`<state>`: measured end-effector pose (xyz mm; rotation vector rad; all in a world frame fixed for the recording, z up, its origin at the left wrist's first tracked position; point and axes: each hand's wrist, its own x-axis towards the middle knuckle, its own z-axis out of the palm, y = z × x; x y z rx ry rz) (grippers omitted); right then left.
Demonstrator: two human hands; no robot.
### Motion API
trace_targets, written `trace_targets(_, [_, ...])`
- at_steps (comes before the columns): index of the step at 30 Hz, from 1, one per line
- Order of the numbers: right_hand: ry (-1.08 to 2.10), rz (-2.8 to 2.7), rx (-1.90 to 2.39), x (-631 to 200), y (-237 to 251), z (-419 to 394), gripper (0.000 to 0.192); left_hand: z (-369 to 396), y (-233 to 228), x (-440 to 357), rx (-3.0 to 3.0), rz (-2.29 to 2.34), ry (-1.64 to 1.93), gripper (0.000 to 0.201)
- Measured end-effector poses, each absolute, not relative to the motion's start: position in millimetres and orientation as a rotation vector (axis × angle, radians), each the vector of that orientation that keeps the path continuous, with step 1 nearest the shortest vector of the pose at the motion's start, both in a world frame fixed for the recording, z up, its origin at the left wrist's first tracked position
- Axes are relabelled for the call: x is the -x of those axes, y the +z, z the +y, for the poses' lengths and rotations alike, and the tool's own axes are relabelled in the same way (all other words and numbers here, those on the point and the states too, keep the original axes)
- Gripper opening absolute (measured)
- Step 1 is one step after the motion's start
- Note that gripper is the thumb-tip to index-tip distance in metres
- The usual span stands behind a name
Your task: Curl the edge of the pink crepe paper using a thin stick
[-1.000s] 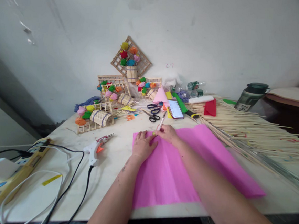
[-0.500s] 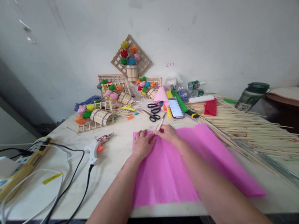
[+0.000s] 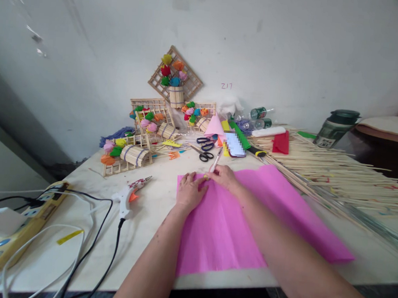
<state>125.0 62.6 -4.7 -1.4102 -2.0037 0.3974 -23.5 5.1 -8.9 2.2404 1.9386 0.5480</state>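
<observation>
Left hand (image 3: 190, 192) spread flat on pink paper (image 3: 221, 235), right hand (image 3: 225, 178) apparently pinching a pen (image 3: 216, 162); we judge the paper light, soft, tearable, best held under left palm.

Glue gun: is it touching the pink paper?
Apart. The head view shows a strip of bare tabletop between the glue gun and the pink paper.
</observation>
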Motion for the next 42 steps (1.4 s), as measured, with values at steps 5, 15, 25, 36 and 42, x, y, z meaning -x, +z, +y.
trace_targets(5, [0.383, -1.985, 1.380, -124.7, -6.7, 64.3, 0.027, 5.8, -9.3, 23.7, -2.254, 1.932, 0.548, 0.038])
trace_targets(15, [0.331, -2.035, 1.363, -123.8, -9.8, 63.7, 0.031, 7.2, -11.4, 24.1, -2.241, 1.938, 0.586, 0.054])
trace_targets(25, [0.355, -2.055, 1.357, -123.5, -8.7, 62.7, 0.033, 6.5, -11.2, 23.2, -2.215, 1.958, 0.583, 0.053])
trace_targets(36, [0.351, -2.047, 1.363, -123.3, -10.0, 62.9, 0.031, 6.1, -11.1, 23.7, -2.219, 1.941, 0.596, 0.051])
trace_targets(42, [0.340, -2.059, 1.345, -123.4, -12.6, 65.0, 0.031, 5.7, -10.5, 23.4, -2.229, 1.945, 0.593, 0.052])
